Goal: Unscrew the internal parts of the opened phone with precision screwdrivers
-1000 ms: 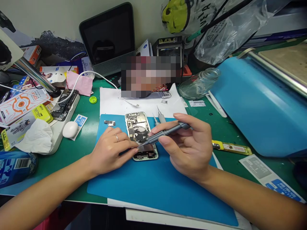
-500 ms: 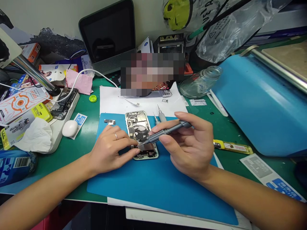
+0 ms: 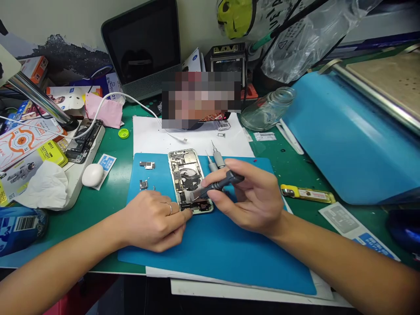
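An opened smartphone (image 3: 180,176) lies on the blue mat (image 3: 229,258), its inner boards and dark parts exposed. My left hand (image 3: 156,221) is curled at the phone's lower end, fingertips on its bottom edge. Between thumb and fingers, my right hand (image 3: 257,197) holds a dark grey screwdriver (image 3: 220,184) slanted over the phone's lower half. Whether its tip touches the phone I cannot tell. Left of the phone lie a small metal part (image 3: 149,165) and another small part (image 3: 143,184). Two grey precision screwdrivers, one of them this front one (image 3: 211,165), rest beyond my right hand.
A yellow utility knife (image 3: 308,194) lies right of the mat, and a glass jar (image 3: 267,109) on its side at the back. White paper (image 3: 147,135) extends behind the mat. At left stand a white earbud case (image 3: 92,175) and a lamp pole (image 3: 41,100).
My left hand has shifted down from the phone's left middle to its lower edge, its fingers more curled, uncovering a small part. The screwdriver looks more foreshortened. The whole view has shifted slightly.
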Motion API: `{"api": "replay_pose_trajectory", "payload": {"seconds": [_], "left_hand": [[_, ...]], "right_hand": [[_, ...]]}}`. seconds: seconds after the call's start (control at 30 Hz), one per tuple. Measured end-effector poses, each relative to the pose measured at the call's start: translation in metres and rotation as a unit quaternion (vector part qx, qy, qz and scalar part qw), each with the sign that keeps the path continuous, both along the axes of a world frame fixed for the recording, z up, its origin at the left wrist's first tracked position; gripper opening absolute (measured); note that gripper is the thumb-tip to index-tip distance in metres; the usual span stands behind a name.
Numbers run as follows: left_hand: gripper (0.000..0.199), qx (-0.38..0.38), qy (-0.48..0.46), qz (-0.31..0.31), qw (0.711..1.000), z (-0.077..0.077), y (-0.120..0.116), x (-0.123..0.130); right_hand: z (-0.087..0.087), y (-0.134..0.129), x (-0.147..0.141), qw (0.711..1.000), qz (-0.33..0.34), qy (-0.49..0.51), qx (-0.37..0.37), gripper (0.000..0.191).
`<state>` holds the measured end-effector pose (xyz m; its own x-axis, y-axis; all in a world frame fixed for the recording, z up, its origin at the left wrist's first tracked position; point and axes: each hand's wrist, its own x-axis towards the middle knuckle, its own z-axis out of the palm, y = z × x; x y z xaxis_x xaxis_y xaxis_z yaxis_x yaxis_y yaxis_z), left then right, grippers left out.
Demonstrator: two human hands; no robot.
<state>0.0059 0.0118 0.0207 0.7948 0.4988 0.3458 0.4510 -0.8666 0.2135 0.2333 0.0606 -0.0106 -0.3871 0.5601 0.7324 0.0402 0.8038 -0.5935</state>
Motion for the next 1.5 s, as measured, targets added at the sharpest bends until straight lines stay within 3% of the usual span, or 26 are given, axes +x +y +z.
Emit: {"api": "replay_pose_trajectory", "payload": {"seconds": [0.2,0.57,0.87,1.07,1.2,1.37,1.5], "left_hand": [[0.023,0.013,0.029,0.013,0.999,-0.001,-0.002,-0.003],[0.029,-0.008,0.071,0.015,0.997,-0.003,-0.001,-0.005],[0.028,-0.001,0.087,0.005,0.996,-0.004,0.001,-0.005],[0.032,0.002,0.103,0.007,0.995,-0.005,0.000,-0.006],[0.034,0.000,0.105,0.009,0.994,-0.005,0.000,-0.006],[0.032,-0.005,0.104,0.007,0.995,-0.004,0.001,-0.006],[0.030,-0.004,0.107,0.011,0.994,-0.004,0.000,-0.006]], "right_hand": [[0.004,0.001,0.001,0.997,0.035,-0.052,0.050,0.069],[-0.001,0.000,-0.001,0.995,0.028,-0.053,0.076,0.069],[0.007,0.002,-0.003,0.991,0.036,-0.067,0.114,0.066],[0.009,0.000,-0.003,0.984,0.048,-0.093,0.141,0.047],[0.011,-0.001,-0.003,0.986,0.041,-0.093,0.132,0.037],[0.012,-0.002,-0.006,0.991,0.080,-0.067,0.078,0.041],[0.012,-0.002,-0.006,0.990,0.052,-0.076,0.110,0.039]]}}
